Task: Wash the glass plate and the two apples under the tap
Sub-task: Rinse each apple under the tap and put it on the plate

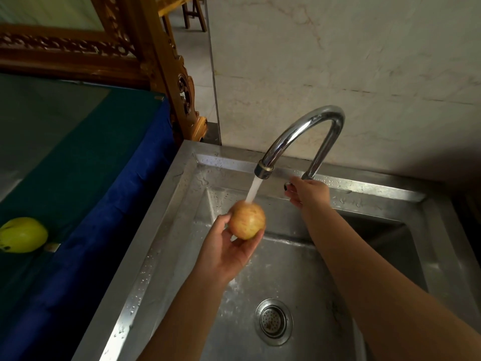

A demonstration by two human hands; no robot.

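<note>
My left hand [223, 252] holds a reddish-yellow apple [247, 220] over the steel sink [166, 230], directly under the running stream from the curved chrome tap [307, 131]. Water hits the top of the apple. My right hand [307, 191] is closed around the tap handle at the tap's base. A green-yellow apple [22, 235] lies on the blue-green cloth at the far left edge. No glass plate shows in this view.
The counter on the left carries a blue and green cloth [86, 183]. A carved wooden frame [166, 61] stands behind it. The round drain strainer [273, 321] sits in the sink floor. A marble wall [364, 61] rises behind the tap.
</note>
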